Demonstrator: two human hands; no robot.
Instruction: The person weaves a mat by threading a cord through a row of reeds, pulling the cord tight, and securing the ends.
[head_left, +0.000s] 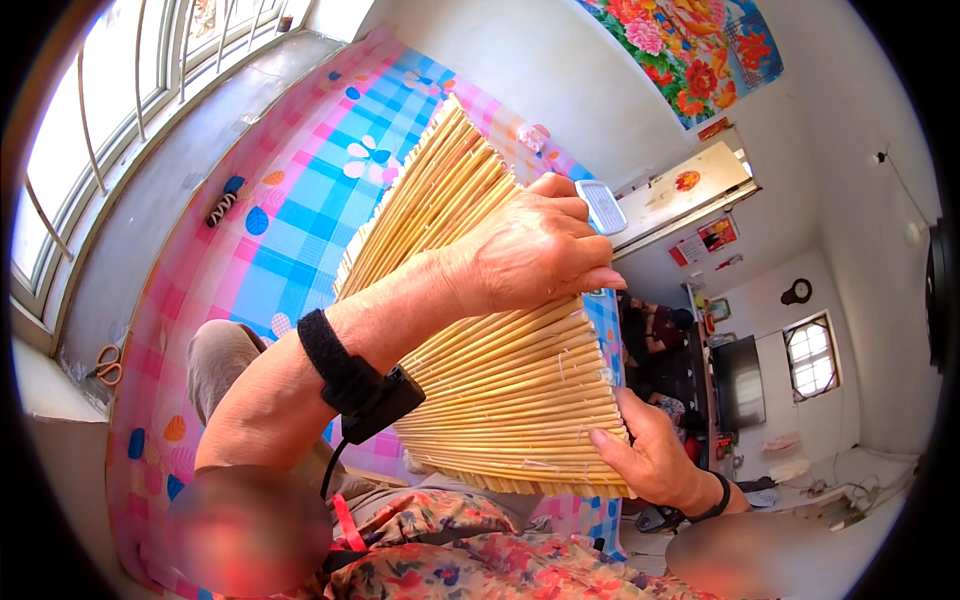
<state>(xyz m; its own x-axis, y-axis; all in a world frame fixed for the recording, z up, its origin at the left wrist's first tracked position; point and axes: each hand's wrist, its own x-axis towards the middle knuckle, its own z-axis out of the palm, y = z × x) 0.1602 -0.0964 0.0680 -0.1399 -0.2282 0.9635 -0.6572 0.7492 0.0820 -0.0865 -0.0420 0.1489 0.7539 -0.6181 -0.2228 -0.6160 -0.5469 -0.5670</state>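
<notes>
A mat of thin yellow stalks (510,400), stitched side by side with thread, lies tilted across my lap. My right hand (655,450) grips its right edge near the lower corner, thumb on top and fingers underneath. Reaching across the mat, my left hand (540,245) is closed over its upper right edge with the fingers curled in. Whatever is between those fingers is hidden; it could be thread or a stalk end. Short bits of pale thread stick out along the stalks. A black strap with a small box (365,385) sits on my left wrist.
A pink and blue checked sheet (300,230) covers the bed under me. Scissors (107,366) lie at its left edge by the windowsill, and a spool of cord (222,208) lies farther up. A white plastic basket (600,207) stands beyond my left hand.
</notes>
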